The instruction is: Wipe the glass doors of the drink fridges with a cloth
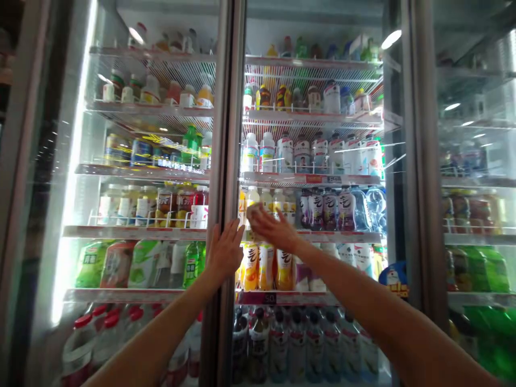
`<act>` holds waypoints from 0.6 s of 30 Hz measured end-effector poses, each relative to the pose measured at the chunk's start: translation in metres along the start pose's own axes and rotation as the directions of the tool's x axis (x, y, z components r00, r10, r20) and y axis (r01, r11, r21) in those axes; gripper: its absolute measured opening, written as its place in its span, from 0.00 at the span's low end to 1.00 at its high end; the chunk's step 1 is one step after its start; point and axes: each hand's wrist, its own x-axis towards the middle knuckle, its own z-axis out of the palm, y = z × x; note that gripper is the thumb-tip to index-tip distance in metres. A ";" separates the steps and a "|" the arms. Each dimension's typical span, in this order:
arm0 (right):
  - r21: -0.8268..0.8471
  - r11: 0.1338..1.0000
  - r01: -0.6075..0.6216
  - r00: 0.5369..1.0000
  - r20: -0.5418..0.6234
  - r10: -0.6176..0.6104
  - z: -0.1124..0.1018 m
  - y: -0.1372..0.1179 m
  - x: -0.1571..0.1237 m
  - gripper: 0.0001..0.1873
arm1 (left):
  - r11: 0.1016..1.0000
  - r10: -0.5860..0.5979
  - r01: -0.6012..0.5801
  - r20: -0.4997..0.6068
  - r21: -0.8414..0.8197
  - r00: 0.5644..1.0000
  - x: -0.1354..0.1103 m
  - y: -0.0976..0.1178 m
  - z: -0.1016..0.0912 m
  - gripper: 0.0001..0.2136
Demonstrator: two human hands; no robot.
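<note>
My left hand (pixel 226 248) is open, its fingers stretched upward over the upright door frame (pixel 230 134) between two glass doors. To its right, my right hand (pixel 276 228) reaches leftward in front of the glass door, level with a shelf of pale yellow bottles (pixel 279 200). Motion blurs its fingers, and whether they hold anything is unclear. Just below it stand orange drink bottles (pixel 284 271). Purple-labelled bottles (pixel 329 209) are to its right.
Tall lit refrigerators hold several shelves of drinks. Red-capped bottles (pixel 83 344) fill the lower left, dark-capped bottles (pixel 297 344) the lower middle. Green bottles (pixel 494 269) show behind another door at right. A blue round sticker (pixel 393 277) is near the right door frame (pixel 428 161).
</note>
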 end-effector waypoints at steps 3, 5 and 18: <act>-0.017 0.901 -0.434 0.899 -0.079 0.431 -0.014 0.038 0.002 0.23 | 1.000 -0.026 0.026 0.005 -0.003 1.000 0.011 0.008 0.005 0.25; -0.033 0.884 -0.466 0.883 -0.085 0.463 -0.015 0.040 -0.011 0.23 | 0.999 -0.034 0.035 0.019 -0.011 0.999 0.013 0.015 0.010 0.25; -0.061 0.805 -0.590 0.795 -0.216 0.566 -0.009 0.065 -0.070 0.23 | 0.998 -0.032 0.033 0.016 -0.050 0.999 0.025 0.045 0.026 0.27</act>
